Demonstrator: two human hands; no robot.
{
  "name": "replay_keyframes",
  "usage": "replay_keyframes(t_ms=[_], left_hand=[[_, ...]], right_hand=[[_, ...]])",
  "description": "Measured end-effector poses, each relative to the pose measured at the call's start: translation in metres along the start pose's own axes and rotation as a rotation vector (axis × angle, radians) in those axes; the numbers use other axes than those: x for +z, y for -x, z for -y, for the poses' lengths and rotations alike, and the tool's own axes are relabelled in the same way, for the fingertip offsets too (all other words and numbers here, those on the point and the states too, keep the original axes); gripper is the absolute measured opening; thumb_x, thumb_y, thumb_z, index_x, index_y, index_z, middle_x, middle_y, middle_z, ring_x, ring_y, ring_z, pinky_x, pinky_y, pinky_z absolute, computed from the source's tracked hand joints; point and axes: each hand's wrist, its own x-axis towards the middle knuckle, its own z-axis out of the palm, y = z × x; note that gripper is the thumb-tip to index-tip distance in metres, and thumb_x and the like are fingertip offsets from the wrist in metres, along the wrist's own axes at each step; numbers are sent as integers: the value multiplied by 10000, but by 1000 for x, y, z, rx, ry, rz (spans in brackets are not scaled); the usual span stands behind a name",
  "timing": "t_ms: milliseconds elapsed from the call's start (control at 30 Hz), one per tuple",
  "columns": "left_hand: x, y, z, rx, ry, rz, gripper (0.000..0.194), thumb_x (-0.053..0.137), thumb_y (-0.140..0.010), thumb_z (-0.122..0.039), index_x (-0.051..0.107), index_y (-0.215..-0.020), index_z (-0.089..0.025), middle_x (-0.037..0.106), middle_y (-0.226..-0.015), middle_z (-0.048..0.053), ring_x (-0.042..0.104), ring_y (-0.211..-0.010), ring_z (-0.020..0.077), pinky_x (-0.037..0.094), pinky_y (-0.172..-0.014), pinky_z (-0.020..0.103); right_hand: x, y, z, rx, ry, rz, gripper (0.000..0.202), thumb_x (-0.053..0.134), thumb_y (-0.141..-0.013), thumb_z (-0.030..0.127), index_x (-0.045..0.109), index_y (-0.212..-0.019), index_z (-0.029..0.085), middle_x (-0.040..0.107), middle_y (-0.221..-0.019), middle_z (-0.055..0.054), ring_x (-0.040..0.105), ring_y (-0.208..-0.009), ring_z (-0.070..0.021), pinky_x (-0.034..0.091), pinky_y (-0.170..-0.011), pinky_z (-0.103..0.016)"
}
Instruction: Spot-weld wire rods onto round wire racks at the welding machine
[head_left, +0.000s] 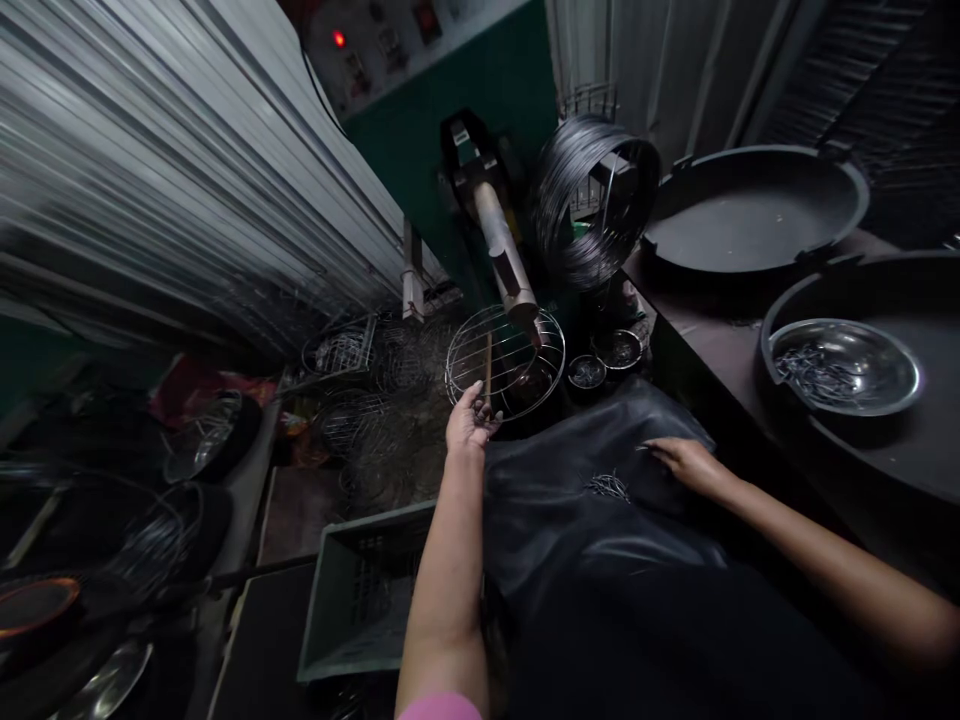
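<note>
My left hand (471, 425) is closed at the near rim of a round wire rack (541, 392), which it holds under the machine's electrode arm (504, 245). A thin brownish strip (488, 365) runs across the rack, up from my fingers. My right hand (686, 462) is over the dark apron (540, 500) on my lap, its fingers pinched on what looks like a short wire piece (643, 446). Beside it on the apron lies a small pile of short wire pieces (609, 487).
A wire coil (577, 205) hangs right of the green machine (405, 140). Large dark pans (757, 225) stand at right, one holding a steel bowl (892, 375) of wire pieces. Small bowls (616, 348) sit beyond my lap. A green crate (324, 600) stands at left.
</note>
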Motion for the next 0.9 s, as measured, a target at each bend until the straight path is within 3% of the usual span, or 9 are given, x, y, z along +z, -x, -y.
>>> replay_keyframes(t_ms=[133,333,533,633,800,900], left_hand=[[3,-5,-1,-19,79,-24,273,714,-665,-309,479,-713,-179,437,-614,-52,442,-468,58,478,-533,258],[5,-13,-3,-4,140,-15,314,740,-610,-285,451,-646,-167,373,-534,-76,378,-398,40,365,-399,183],[7,-16,-8,31,150,-30,315,725,-597,-250,422,-607,-164,328,-517,-78,315,-366,31,196,-316,162],[4,-17,-7,39,133,-11,332,745,-567,-269,434,-622,-167,334,-526,-78,321,-373,31,201,-318,163],[1,-18,-2,27,120,-12,401,776,-515,-348,451,-680,-181,383,-570,-78,374,-410,41,320,-364,185],[4,-21,-4,80,141,12,386,764,-500,-288,434,-669,-180,326,-539,-90,308,-386,23,217,-341,153]], right_hand=[[5,-2,-5,-12,185,-14,307,440,-787,219,579,-1060,188,696,-963,-81,649,-906,-224,486,-765,-293],[12,-10,-11,-12,334,-39,197,391,-776,246,533,-895,183,673,-716,-86,657,-702,-248,461,-609,-308],[7,-13,-4,-82,217,-57,109,462,-717,359,485,-716,252,627,-610,-50,626,-586,-254,456,-552,-346],[7,-13,0,-72,194,-33,111,486,-700,370,478,-670,263,629,-601,-55,632,-601,-268,470,-557,-357],[8,-13,-6,-36,69,-82,125,509,-697,393,518,-690,268,639,-619,-51,631,-635,-262,493,-591,-357],[-4,-16,13,-10,-148,-84,208,508,-731,455,545,-753,252,657,-696,-53,628,-672,-234,505,-587,-328]])
